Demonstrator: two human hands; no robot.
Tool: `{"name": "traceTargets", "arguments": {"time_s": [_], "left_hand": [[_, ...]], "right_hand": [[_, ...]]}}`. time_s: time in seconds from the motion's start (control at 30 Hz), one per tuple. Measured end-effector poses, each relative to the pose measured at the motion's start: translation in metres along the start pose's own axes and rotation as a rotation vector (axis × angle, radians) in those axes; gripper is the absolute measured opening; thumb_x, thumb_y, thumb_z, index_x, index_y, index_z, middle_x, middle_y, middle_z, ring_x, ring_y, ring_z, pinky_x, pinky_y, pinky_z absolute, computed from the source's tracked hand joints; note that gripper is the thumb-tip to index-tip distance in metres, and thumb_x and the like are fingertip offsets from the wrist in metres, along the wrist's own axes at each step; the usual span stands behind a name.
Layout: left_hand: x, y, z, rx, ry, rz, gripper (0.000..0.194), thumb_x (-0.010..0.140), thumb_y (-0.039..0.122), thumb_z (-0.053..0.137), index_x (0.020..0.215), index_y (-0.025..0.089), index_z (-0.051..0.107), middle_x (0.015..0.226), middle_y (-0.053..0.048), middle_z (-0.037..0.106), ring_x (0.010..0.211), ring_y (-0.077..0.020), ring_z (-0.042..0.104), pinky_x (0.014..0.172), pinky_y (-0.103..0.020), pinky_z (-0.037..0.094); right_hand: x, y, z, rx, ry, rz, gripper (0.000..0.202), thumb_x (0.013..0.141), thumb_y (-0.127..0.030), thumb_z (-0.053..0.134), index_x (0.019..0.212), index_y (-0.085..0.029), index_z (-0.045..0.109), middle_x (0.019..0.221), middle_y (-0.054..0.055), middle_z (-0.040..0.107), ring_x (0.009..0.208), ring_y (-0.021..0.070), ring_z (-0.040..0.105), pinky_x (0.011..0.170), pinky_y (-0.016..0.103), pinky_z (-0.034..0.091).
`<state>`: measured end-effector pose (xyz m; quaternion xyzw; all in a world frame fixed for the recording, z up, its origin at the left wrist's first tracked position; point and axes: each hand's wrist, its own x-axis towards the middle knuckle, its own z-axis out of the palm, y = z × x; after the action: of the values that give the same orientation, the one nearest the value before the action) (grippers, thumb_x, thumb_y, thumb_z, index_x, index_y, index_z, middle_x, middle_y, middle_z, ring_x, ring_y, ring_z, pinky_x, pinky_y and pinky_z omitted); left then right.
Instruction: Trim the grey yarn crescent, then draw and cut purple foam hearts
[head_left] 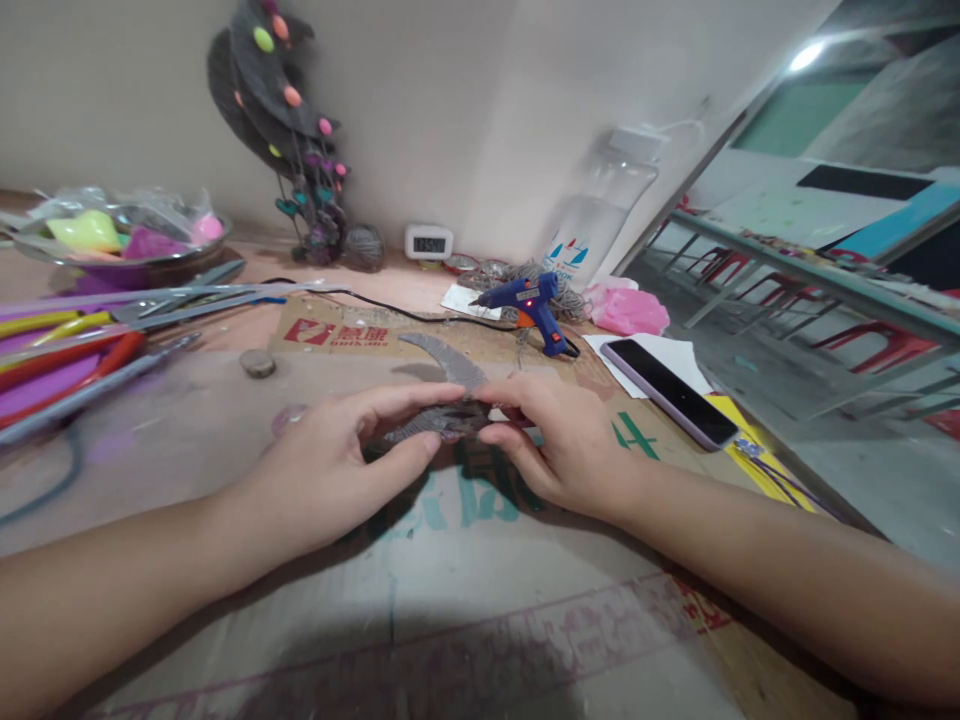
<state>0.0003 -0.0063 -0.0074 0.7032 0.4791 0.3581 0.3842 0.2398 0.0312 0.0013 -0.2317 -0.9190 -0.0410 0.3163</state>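
gray crescent piece [444, 358] sits mid-work-surface, between the two hands, one curved tip pointing up and left past the fingers. lower part is mostly covered by fingers, detail blurred.

left hand [330, 455]: narrow, thumb and fingers pinching the piece from its left side. right hand [577, 440]: same from the right, index finger and thumb close together on its edge. fingertips of both hands nearly meet at the top.

under them: a clear sheet over cardboard [360, 337] with red print and green lettering. small gray stone [257, 363] lies left of the piece, well apart.

beyond the piece: blue glue gun [529, 298], red light lit, nozzle to the left, black cable trailing left. gray yarn and a pink plastic bag [628, 307] just behind it. phone [671, 395] right of the gun, screen dark, partly on white paper [696, 362].

along the wall: white digital clock [428, 243], clear bottle [600, 210], yarn ball [364, 247], dark crescent ornament [262, 90] with colored dots. far left: metal bowl [204, 247], above colored-handle tools [90, 370].
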Motion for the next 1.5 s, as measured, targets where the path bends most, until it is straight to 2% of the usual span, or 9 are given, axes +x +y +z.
{"name": "traceTargets", "arguments": {"time_s": [0.1, 0.23, 0.43, 0.8, 1.27, 1.5], "left_hand": [[0.0003, 0.0000, 0.0018, -0.087, 0.000, -0.008, 0.037, 0.092, 0.038, 0.066, 0.128, 0.033, 0.073, 0.131, -0.003, 0.075, 0.115, -0.0265, 0.072, 0.105, -0.043, 0.055], [0.0022, 0.0025, 0.0036, -0.203, -0.008, -0.057, 0.041, 0.091, 0.036, 0.068, 0.130, 0.025, 0.071, 0.118, -0.006, 0.080, 0.099, -0.0235, 0.077, 0.091, -0.037, 0.061], [0.0037, 0.0006, 0.0016, -0.202, -0.026, -0.094, 0.044, 0.092, 0.038, 0.067, 0.135, 0.025, 0.066, 0.100, -0.002, 0.083, 0.093, -0.0208, 0.077, 0.084, -0.032, 0.061], [0.0022, 0.0015, 0.0021, -0.141, -0.031, -0.050, 0.038, 0.089, 0.043, 0.070, 0.123, 0.028, 0.074, 0.110, -0.004, 0.082, 0.099, -0.0264, 0.078, 0.091, -0.040, 0.061], [-0.0001, -0.0012, 0.0006, 0.035, 0.002, -0.037, 0.043, 0.091, 0.052, 0.065, 0.130, 0.035, 0.072, 0.105, -0.002, 0.083, 0.086, -0.0230, 0.078, 0.072, -0.032, 0.060], [0.0005, -0.0011, 0.0004, 0.150, 0.049, -0.010, 0.044, 0.091, 0.057, 0.063, 0.130, 0.037, 0.073, 0.112, -0.002, 0.082, 0.090, -0.0256, 0.077, 0.075, -0.036, 0.060]], "right_hand": [[0.0007, -0.0014, -0.0014, 0.007, -0.007, 0.003, 0.028, 0.107, -0.036, 0.048, 0.112, -0.013, 0.062, 0.094, 0.010, 0.074, 0.074, 0.0187, 0.065, 0.065, 0.030, 0.048], [0.0011, -0.0020, -0.0025, -0.008, -0.016, -0.031, 0.028, 0.106, -0.038, 0.050, 0.112, -0.014, 0.062, 0.088, 0.008, 0.072, 0.070, 0.0184, 0.062, 0.063, 0.029, 0.046], [0.0021, -0.0034, -0.0022, -0.090, 0.026, -0.077, 0.024, 0.108, -0.030, 0.048, 0.107, -0.013, 0.065, 0.081, 0.006, 0.069, 0.067, 0.0169, 0.059, 0.061, 0.028, 0.042], [0.0026, -0.0031, -0.0031, -0.177, 0.032, -0.094, 0.025, 0.108, -0.029, 0.048, 0.105, -0.014, 0.067, 0.078, 0.005, 0.070, 0.068, 0.0166, 0.060, 0.063, 0.027, 0.044], [0.0038, -0.0040, -0.0032, -0.241, 0.000, -0.096, 0.029, 0.108, -0.030, 0.047, 0.101, -0.013, 0.070, 0.074, 0.004, 0.068, 0.066, 0.0170, 0.057, 0.060, 0.028, 0.040], [0.0042, -0.0050, -0.0034, -0.176, -0.022, -0.073, 0.023, 0.106, -0.026, 0.051, 0.102, -0.011, 0.068, 0.075, 0.004, 0.067, 0.067, 0.0172, 0.057, 0.060, 0.029, 0.039]]}}
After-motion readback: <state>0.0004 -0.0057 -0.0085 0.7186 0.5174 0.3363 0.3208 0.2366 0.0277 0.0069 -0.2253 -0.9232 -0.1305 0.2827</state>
